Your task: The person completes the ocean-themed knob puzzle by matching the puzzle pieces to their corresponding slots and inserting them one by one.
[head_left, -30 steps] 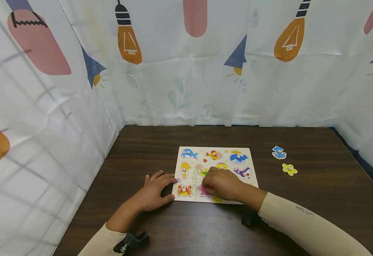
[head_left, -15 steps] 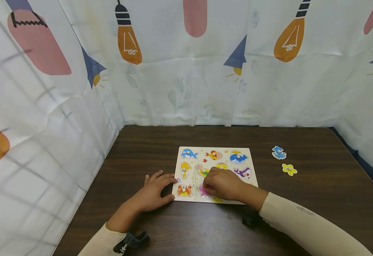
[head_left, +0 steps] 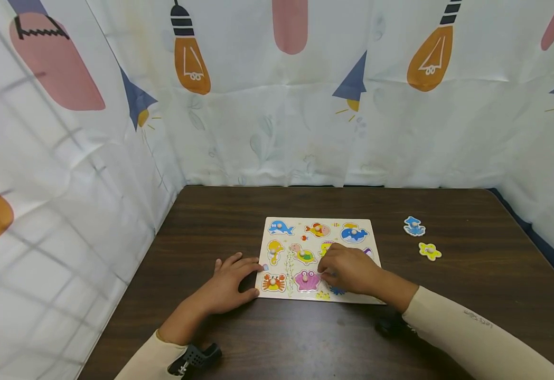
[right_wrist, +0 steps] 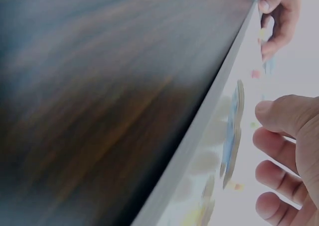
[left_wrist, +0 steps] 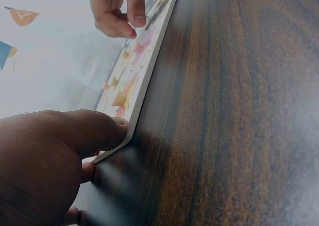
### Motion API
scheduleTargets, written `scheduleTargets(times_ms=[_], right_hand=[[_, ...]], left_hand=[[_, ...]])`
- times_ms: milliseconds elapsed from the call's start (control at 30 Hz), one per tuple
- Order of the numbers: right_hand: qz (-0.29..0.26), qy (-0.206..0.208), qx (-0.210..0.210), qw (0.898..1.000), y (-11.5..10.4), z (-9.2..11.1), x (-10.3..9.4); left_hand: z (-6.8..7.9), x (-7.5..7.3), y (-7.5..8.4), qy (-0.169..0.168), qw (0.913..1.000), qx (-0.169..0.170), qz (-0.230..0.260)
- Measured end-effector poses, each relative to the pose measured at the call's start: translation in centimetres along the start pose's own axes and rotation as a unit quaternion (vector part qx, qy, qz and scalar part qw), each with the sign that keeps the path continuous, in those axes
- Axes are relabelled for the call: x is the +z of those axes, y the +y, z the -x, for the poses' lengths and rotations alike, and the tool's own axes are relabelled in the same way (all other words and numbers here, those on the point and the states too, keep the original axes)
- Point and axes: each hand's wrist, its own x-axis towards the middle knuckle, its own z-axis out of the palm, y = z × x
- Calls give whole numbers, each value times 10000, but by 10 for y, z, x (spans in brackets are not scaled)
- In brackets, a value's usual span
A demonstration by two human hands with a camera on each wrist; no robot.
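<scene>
A knobbed wooden sea-animal puzzle board point(head_left: 334, 233) lies flat on the table. My left hand point(head_left: 231, 282) rests at its left edge, fingers extended, the thumb on the near corner in the left wrist view. Over the board's right half, my right hand point(head_left: 350, 269) hovers with fingers loosely bent and nothing between them. Just left of its fingertips is a pink piece point(head_left: 307, 281) in its place. A crab piece point(head_left: 274, 283), a turtle piece point(head_left: 303, 254) and several others sit in the board. My right hand partly hides a blue piece point(head_left: 337, 291) and a purple one.
Two loose pieces, a blue one point(head_left: 414, 227) and a yellow starfish point(head_left: 430, 252), lie on the dark wooden table point(head_left: 471, 301) to the right of the board. A white printed curtain point(head_left: 277, 126) hangs behind the table and along its sides.
My right hand has let go of the pink piece and moved right, uncovering it and the turtle piece. My left hand has stayed at the board's edge.
</scene>
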Motion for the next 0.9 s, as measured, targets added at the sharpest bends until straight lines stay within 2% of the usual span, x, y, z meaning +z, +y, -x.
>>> scheduleTargets(times_ms=[900], right_hand=[[465,219,1176,9917,57,54,-29]], left_hand=[[0,-1,-2,-25,10000,-50,-17]])
